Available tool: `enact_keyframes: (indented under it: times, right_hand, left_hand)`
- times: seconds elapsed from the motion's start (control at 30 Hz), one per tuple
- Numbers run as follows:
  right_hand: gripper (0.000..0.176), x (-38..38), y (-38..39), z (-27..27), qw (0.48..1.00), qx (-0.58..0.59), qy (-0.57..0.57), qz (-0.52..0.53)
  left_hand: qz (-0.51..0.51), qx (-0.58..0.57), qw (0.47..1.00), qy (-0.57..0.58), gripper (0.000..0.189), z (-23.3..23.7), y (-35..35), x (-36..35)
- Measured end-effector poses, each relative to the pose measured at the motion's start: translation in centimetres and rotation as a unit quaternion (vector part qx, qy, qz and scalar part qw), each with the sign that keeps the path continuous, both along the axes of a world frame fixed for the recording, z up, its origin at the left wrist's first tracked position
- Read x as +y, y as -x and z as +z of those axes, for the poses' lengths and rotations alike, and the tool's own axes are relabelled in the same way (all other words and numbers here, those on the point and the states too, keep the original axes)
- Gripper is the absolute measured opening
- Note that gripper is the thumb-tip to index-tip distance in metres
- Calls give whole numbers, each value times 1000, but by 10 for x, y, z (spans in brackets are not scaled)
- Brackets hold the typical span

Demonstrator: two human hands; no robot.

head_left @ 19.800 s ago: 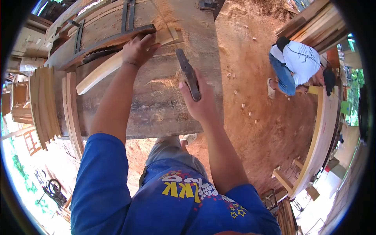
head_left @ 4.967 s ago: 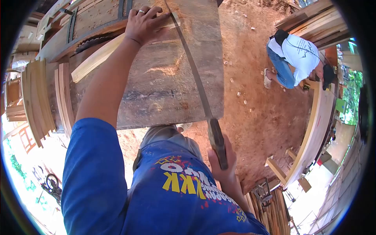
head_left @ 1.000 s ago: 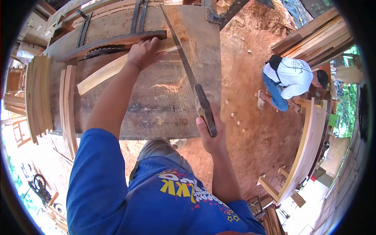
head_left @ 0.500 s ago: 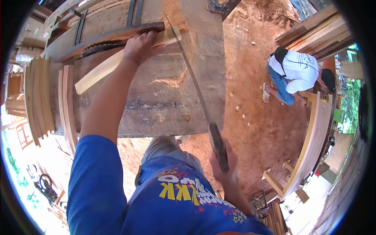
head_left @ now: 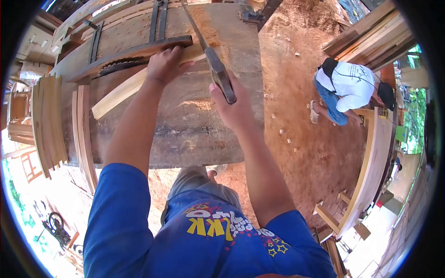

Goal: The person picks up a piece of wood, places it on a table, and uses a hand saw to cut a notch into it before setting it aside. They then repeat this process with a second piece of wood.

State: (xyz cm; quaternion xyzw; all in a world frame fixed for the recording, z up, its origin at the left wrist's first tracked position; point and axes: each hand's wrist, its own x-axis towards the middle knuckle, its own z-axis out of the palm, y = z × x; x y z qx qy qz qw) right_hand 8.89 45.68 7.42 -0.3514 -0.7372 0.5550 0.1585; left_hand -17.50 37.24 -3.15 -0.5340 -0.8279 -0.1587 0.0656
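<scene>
The workpiece (head_left: 120, 90) was laid on the tabletop (head_left: 185, 134), beneath the left hand (head_left: 164, 66). The handsaw (head_left: 215, 59) was held in the right hand (head_left: 235, 103), its blade extended ahead, over the workpiece's end to the right of the left hand. The rail (head_left: 134, 52) was placed just before the left hand, with the circular blade (head_left: 121, 67) to that hand's left, between rail and workpiece. The paired strips (head_left: 82, 132) were set farther left, the strip stack (head_left: 48, 120) beyond them. Well right of the right hand, the person (head_left: 354, 85) was positioned beside the long beam (head_left: 378, 162), behind the board pile (head_left: 371, 34).
</scene>
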Motion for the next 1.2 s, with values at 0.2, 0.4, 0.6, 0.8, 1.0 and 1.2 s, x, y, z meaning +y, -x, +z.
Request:
enact_keyframes:
  times: [0.2,0.4,0.6,0.8,1.0,1.2]
  right_hand:
    - [55,-71,-154,15,999,-28,13,-21]
    - [63,-123,-264,88,983,-183,20,-4]
    - [52,-39,-109,-12,999,-17,-42,1]
    - [55,-4,-6,9,999,-35,17,1]
    - [57,-19,-43,4,999,-32,4,4]
    - [61,-107,-234,53,984,-167,58,-1]
  left_hand:
    - [16,-3,1000,3,56,2,-2,1]
    - [5,6,1000,9,60,-5,-1,2]
    - [-6,-11,1000,23,60,-2,-2,5]
    - [-1,-2,1000,10,62,-6,0,-1]
    - [9,-15,1000,19,58,1,-1,0]
    - [14,7,1000,16,62,-4,1,2]
